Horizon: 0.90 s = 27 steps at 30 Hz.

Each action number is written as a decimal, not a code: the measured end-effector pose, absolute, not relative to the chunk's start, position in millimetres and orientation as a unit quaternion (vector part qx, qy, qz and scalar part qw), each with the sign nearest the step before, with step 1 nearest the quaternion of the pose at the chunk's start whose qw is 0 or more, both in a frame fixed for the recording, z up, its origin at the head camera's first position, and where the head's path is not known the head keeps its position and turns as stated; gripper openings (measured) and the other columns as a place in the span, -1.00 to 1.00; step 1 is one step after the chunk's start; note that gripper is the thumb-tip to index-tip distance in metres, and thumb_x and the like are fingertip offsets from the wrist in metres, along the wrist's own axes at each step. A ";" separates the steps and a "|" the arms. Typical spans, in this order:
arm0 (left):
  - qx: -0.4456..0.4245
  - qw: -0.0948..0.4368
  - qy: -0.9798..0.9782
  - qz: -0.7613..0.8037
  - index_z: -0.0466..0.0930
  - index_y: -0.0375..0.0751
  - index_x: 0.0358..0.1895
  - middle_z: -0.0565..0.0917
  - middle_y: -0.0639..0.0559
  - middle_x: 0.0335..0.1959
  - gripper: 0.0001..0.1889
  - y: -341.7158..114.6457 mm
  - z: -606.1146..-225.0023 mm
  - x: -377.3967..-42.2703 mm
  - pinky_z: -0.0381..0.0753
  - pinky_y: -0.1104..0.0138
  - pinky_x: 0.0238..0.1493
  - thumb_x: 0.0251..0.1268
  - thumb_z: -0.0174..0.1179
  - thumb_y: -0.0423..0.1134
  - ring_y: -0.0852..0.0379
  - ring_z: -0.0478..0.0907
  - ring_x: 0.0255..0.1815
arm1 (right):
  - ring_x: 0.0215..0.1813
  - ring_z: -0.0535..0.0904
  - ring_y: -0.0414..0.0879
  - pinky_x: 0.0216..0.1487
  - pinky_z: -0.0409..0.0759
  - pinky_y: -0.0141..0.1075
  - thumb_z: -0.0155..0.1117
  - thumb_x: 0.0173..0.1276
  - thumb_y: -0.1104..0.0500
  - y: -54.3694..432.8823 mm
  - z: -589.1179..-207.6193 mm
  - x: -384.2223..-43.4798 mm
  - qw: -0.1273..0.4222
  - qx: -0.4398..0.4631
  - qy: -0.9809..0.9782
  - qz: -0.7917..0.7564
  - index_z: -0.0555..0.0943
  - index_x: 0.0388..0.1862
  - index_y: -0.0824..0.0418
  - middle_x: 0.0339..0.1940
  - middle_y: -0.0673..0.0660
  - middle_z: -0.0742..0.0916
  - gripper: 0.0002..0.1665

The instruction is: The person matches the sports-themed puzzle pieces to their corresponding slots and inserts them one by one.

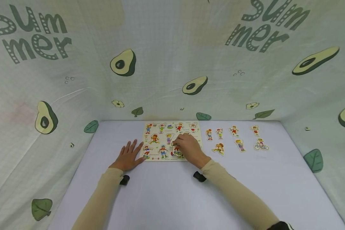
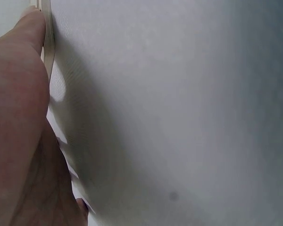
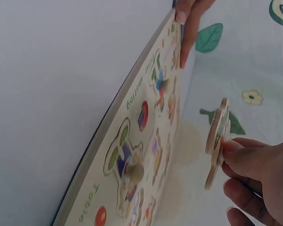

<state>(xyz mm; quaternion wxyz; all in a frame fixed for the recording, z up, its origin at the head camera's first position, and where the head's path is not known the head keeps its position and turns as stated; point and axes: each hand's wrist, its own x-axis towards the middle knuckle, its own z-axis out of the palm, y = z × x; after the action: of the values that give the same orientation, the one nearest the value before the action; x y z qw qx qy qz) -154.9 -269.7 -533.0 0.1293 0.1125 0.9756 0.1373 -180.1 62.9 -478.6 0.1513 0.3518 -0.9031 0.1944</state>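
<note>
A wooden peg puzzle board (image 1: 157,159) printed with sports figures lies at the back of the white table. Spread flat, my left hand (image 1: 128,156) rests at its left edge, and the thumb touches the board's lower left corner. Over the board's right half, my right hand (image 1: 188,147) pinches a wooden puzzle piece (image 3: 219,135) between thumb and fingers. In the right wrist view this piece is held up off the board, edge-on, so its picture is mostly hidden. A seated piece with a round knob (image 3: 134,173) shows on the board below it.
Several loose puzzle pieces lie right of the board, among them a runner (image 1: 218,149) and a cyclist (image 1: 261,144). An avocado-print cloth (image 1: 161,64) stands behind and beside the table. Small black objects (image 1: 199,176) are by both wrists.
</note>
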 end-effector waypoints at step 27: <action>0.112 0.142 0.977 0.117 0.02 -0.17 0.73 -0.09 -0.40 0.73 -0.09 -263.6 -519.7 -154.7 -0.17 -0.36 0.63 0.56 0.15 0.23 -0.53 -0.22 0.70 | -0.01 0.70 -0.14 0.01 0.65 -0.29 0.46 0.47 0.19 -41.2 -494.2 -191.5 0.081 0.381 -0.905 0.168 0.84 -0.06 0.04 -0.10 -0.06 0.79 -0.87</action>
<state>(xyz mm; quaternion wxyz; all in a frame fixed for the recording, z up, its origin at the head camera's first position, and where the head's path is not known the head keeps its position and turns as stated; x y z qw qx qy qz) -154.7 -263.6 -519.7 0.1421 0.1116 0.9766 0.1169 -191.5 -41.2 -494.2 0.0806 0.3815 -0.9054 0.1679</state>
